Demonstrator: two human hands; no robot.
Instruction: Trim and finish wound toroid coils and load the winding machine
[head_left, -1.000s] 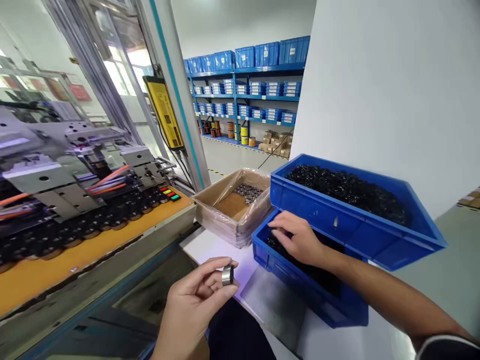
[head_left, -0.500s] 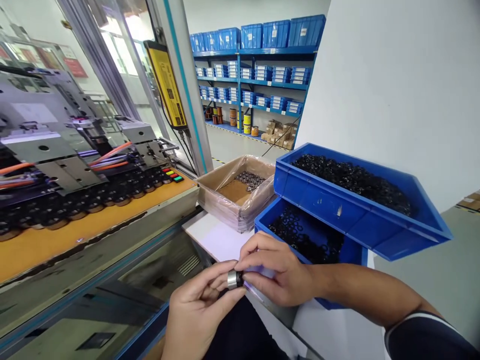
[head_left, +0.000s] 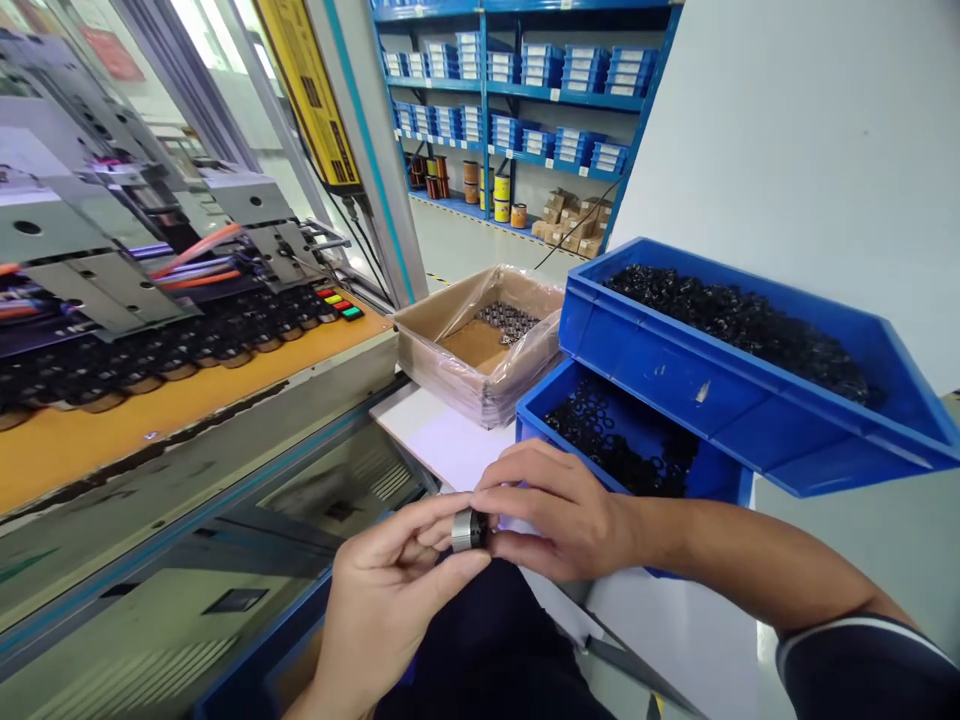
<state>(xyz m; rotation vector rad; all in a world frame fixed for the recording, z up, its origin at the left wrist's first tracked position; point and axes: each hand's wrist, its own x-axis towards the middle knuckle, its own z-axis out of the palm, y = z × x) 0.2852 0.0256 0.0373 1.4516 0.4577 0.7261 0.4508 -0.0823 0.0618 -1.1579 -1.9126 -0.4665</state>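
Near the lower blue bin (head_left: pixel 534 414), a silver metal ring (head_left: pixel 461 532) is pinched by the half-curled left hand (head_left: pixel 394 580) and the black piece (head_left: pixel 478 529) at its end by the nearly closed right hand (head_left: pixel 562 515), maybe being fitted on, so a straight, gentle push may be needed.

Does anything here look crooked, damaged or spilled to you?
The upper blue bin sits askew over the lower blue bin, and the orange worktop's front edge looks chipped. I see nothing spilled.
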